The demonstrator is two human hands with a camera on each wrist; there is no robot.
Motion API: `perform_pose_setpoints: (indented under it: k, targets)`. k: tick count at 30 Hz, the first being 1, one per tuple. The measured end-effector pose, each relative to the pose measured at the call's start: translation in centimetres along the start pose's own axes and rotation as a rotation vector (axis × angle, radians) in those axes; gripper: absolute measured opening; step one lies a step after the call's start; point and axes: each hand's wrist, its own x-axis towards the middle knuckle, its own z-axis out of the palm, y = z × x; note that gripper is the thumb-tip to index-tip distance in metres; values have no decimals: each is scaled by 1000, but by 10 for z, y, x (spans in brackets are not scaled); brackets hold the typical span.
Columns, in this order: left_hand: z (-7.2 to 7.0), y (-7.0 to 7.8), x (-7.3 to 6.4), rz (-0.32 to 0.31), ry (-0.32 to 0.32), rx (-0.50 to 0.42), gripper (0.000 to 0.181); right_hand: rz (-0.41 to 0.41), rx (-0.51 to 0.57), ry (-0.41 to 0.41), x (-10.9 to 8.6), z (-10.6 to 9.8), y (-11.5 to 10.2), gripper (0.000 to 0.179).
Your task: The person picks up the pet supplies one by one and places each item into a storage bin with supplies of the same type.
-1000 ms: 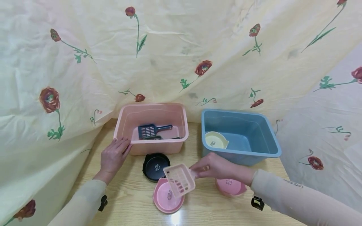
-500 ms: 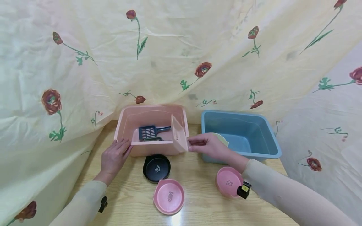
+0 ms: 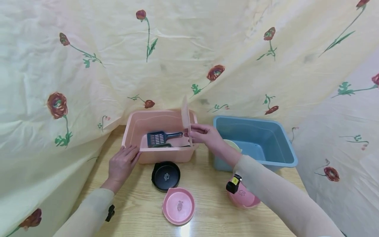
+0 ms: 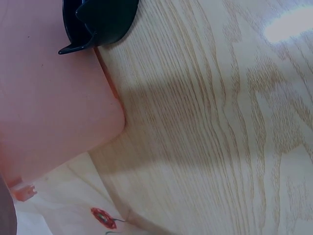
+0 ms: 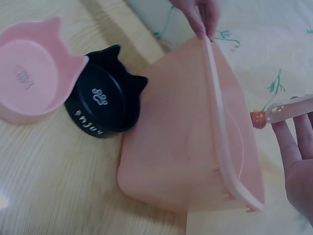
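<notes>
My left hand (image 3: 121,166) grips the front-left rim of a pink plastic bin (image 3: 161,157); in the right wrist view its fingers pinch that rim. A pale pink slotted litter scoop (image 3: 185,115) stands nearly on edge over the bin's right end. My right hand (image 3: 207,135) holds it by the handle (image 5: 288,108), thumb and fingers on opposite sides. Inside the bin lie a dark blue litter scoop (image 3: 157,138) and a dark green one (image 3: 163,145), the latter partly hidden by the front wall. Only the bin's outer wall (image 4: 58,107) fills the left wrist view's upper left.
A black cat-eared bowl (image 3: 165,176) stands just before the bin, with a pink bowl (image 3: 178,206) nearer. Another pink bowl (image 3: 245,197) is partly under the right forearm. To the right, a blue bin (image 3: 284,141) holds a pale yellow bowl (image 3: 234,144). Flowered cloth (image 3: 171,49) hangs behind.
My right hand has carried the pale pink scoop from above the near pink bowl up and forward to the pink bin, turning it from flat to on edge. The left hand stays on the rim.
</notes>
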Motion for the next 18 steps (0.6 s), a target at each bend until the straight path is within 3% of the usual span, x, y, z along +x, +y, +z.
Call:
perform_pose_setpoints:
  k: [9, 18]
  targets:
    - [1, 0, 1, -3, 2, -5, 34, 78, 14, 43, 34, 5, 6, 44]
    - [0, -1, 0, 3, -5, -7, 33, 38, 14, 5, 68, 16, 18, 42]
